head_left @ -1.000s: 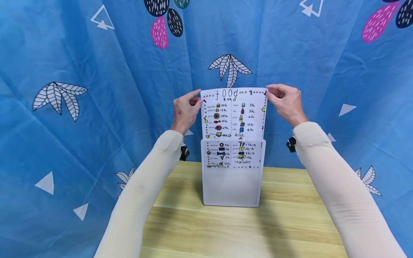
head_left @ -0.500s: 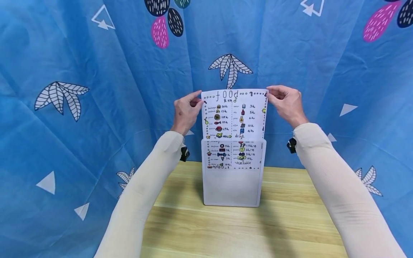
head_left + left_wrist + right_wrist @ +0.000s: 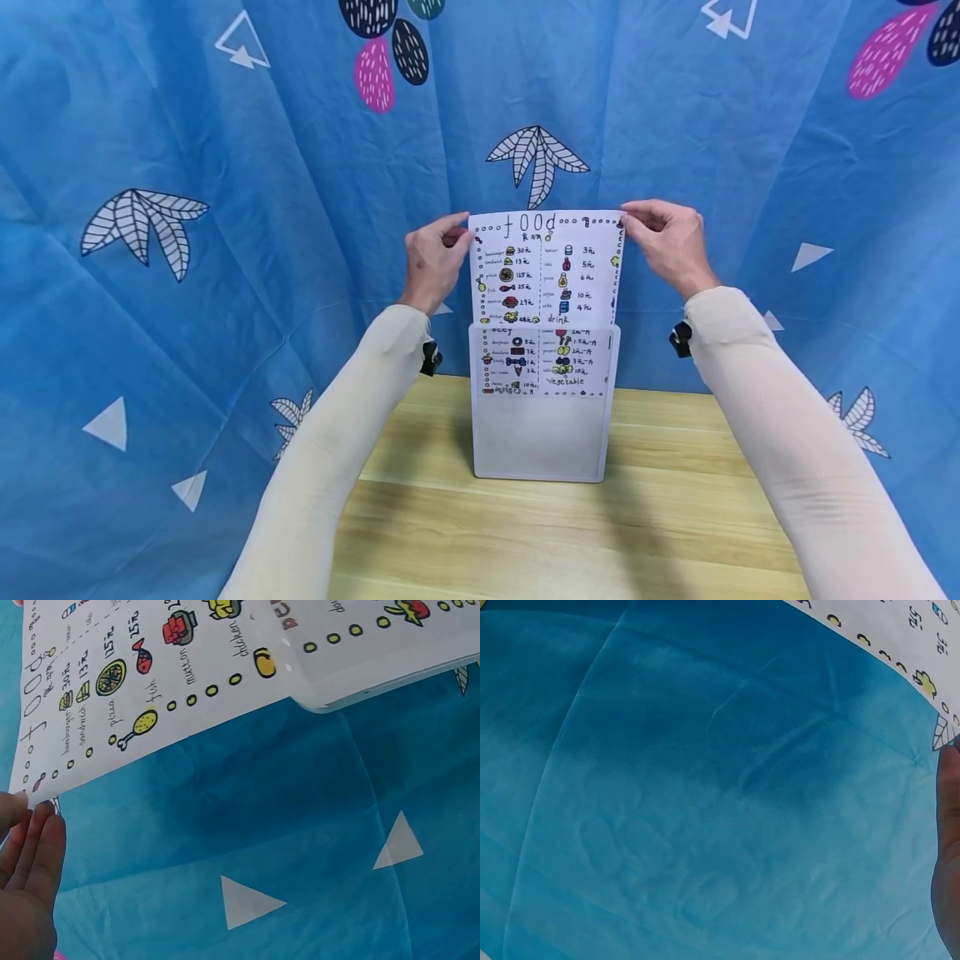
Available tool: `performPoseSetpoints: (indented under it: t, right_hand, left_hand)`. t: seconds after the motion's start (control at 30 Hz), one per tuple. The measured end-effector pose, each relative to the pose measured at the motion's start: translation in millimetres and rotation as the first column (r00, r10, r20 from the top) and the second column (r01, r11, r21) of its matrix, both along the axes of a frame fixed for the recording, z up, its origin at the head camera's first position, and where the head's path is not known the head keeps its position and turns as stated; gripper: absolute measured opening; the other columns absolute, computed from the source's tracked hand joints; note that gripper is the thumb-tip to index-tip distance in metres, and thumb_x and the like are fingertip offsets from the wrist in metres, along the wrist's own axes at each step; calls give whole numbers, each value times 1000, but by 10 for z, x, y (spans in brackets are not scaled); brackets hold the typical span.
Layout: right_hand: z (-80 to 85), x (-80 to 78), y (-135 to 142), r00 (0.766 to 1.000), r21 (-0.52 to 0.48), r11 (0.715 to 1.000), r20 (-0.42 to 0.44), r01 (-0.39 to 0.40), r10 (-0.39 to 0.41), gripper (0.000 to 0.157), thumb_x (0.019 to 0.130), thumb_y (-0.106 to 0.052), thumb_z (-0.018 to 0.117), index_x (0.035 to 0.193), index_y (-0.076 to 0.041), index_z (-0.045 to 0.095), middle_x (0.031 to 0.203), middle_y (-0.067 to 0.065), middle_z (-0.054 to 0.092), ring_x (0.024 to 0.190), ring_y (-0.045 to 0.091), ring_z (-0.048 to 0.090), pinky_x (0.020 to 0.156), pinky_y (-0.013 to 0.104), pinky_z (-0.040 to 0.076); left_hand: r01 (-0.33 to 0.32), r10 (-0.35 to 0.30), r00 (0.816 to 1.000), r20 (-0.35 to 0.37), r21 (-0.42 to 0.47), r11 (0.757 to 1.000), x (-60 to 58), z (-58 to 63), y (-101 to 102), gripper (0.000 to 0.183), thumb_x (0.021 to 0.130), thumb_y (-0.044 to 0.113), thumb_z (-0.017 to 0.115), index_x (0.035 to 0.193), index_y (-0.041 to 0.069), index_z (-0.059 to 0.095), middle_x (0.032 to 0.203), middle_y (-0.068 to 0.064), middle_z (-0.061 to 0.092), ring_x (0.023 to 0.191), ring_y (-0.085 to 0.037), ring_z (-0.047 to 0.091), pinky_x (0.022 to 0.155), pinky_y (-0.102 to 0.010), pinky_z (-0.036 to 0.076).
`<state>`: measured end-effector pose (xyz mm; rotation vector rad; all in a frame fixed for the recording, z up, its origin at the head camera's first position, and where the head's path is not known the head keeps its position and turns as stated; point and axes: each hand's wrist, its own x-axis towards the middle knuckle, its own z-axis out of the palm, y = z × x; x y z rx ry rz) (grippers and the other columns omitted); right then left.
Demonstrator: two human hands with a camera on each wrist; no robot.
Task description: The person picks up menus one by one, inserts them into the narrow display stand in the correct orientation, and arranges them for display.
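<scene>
A hand-drawn paper menu [image 3: 577,275], headed "food" with small coloured pictures and prices, stands upright in the head view. Its lower part sits inside a clear sleeve with a pale rim, a menu holder [image 3: 537,437] standing on the table. My left hand [image 3: 435,260] pinches the menu's upper left corner between thumb and fingers. At the upper right corner my right hand [image 3: 670,242] pinches the sheet likewise. In the left wrist view the left thumb lies over the paper's corner, and the holder's rounded top corner shows. The right wrist view cuts off most of the right hand [image 3: 948,840].
A light wood-grain table [image 3: 540,537] lies under the holder. Behind and to both sides hangs a blue curtain [image 3: 337,167] with leaf and triangle prints, close behind the menu.
The menu has slid slightly down into the holder, with both hands lowering along with it. More of its lower printing now shows through the sleeve. The holder stays in place.
</scene>
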<state>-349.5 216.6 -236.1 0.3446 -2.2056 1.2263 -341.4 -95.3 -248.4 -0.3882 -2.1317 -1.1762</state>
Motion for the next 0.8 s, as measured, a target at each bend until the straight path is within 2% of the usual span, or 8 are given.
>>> performPoseSetpoints:
  t: [0.23, 0.57, 0.8]
  right_hand:
    - [49, 17, -22, 1000, 22, 1000, -6, 8, -8, 27, 96, -20, 69, 116, -2, 74, 103, 10, 75, 80, -5, 61, 73, 13, 48]
    - [32, 51, -20, 999, 34, 999, 36, 18, -19, 29, 97, -22, 69, 116, -2, 74, 108, 16, 73, 80, -7, 61, 73, 13, 49]
    - [-1, 32, -24, 1000, 47, 999, 26, 12, -13, 30, 96, -23, 69, 116, -1, 74, 108, 17, 73, 79, -9, 60, 73, 12, 48]
  left_hand:
    - [-32, 32, 999, -39, -3, 999, -7, 61, 13, 20, 96, 12, 69, 111, 1, 75, 99, -13, 75, 83, -20, 69, 73, -29, 55]
    - [-26, 26, 999, -26, -4, 1000, 15, 27, 0, 21, 97, 12, 68, 113, -1, 74, 100, -13, 74, 84, -20, 68, 72, -29, 55]
    - [-10, 9, 998, -67, -14, 1000, -4, -5, -29, 20, 96, 11, 69, 111, -1, 74, 98, -13, 74, 82, -20, 67, 72, -30, 55]
